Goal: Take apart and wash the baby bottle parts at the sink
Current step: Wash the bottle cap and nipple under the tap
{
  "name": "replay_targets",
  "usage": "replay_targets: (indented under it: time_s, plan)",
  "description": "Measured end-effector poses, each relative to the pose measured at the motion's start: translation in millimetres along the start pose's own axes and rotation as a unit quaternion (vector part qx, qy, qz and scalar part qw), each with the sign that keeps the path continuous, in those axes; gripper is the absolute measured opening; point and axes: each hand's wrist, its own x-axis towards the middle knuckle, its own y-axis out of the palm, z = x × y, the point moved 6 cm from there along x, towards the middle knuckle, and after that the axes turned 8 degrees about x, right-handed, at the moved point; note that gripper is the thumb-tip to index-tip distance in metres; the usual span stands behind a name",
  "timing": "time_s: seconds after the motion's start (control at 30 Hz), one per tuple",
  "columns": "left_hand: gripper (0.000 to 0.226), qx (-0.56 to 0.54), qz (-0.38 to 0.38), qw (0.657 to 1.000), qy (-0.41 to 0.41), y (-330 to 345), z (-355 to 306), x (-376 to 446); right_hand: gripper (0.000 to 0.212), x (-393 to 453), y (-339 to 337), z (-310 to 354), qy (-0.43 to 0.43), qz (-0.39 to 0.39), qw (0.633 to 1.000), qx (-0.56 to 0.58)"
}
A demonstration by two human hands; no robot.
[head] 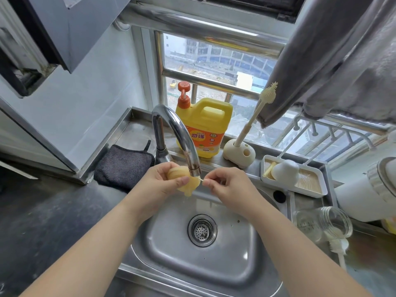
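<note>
So the left hand [165, 181] has its fingers and thumb curled around a soft yellowish nipple piece [186, 185], holding it right under the faucet [182, 138] spout, above the back edge of the sink [162, 254]. The right hand [222, 183] is pinching a thin pale stick [202, 180], maybe a tiny straw brush or a straw part, can't really tell, with its tip pointing at the nipple piece and just about touching it. Can't make out any water running either. Biggest risk imo: that piece looks slick and squishy, and it's hanging directly over the drain strainer [202, 230], so one wet slip and it lands in the basin with whatever gunk is sitting there, meaning a rewash. The little stick is worse; it's skinny enough that a loose pinch could drop it, and it looks bendy if pushed in at an angle. Poking too hard might also tear the vent or hole in the silicone. Also the glass bottle [323, 226] is lying on its side at the counter's right edge by the sink, with a white brush [339, 247] next to it, so a stray elbow could roll it. The detergent jug [203, 127] at the back ledge looks well out of the way.
</note>
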Motion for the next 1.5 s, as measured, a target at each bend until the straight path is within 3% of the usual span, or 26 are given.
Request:
replay_targets:
  time_s: [0.13,0.23,0.33,0.4,0.47,0.53,0.77,1.0,1.27,1.5]
  plan:
    - [0.077,-0.151,0.005,0.988,-0.037,3,5,-1,0.014,-4,0,-5,0.024,0.008,0.999,0.04]
    - [0.06,-0.171,0.002,0.983,-0.07,6,9,-1,0.012,-4,3,-4,0.032,0.01,0.998,0.055]
    - [0.043,-0.157,-0.018,0.982,-0.102,4,15,-3,0.015,-8,7,-17,0.066,0.026,0.997,-0.016]
    - [0.034,-0.102,-0.032,0.989,-0.101,0,18,-5,0.018,-12,6,-29,0.097,0.024,0.993,-0.061]
    - [0.03,0.05,-0.06,0.993,-0.086,-6,20,-6,0.022,-15,1,-34,0.114,0.003,0.991,-0.067]
    - [0.029,0.185,-0.08,0.978,-0.06,-8,18,-6,0.025,-17,-2,-28,0.099,-0.009,0.993,-0.063]
    - [0.014,0.433,-0.082,0.896,0.046,6,3,-6,0.011,-20,4,6,0.016,0.002,0.992,-0.122]
    - [0.029,0.484,-0.039,0.871,0.078,18,3,-8,0.016,-24,9,14,0.024,0.017,0.991,-0.132]
    - [0.039,0.41,-0.095,0.905,0.065,17,-5,-13,0.018,-26,7,9,0.097,0.043,0.989,-0.101]
    - [0.02,0.435,-0.08,0.891,0.108,22,-8,-12,0.023,-26,6,3,0.171,0.048,0.984,-0.015]
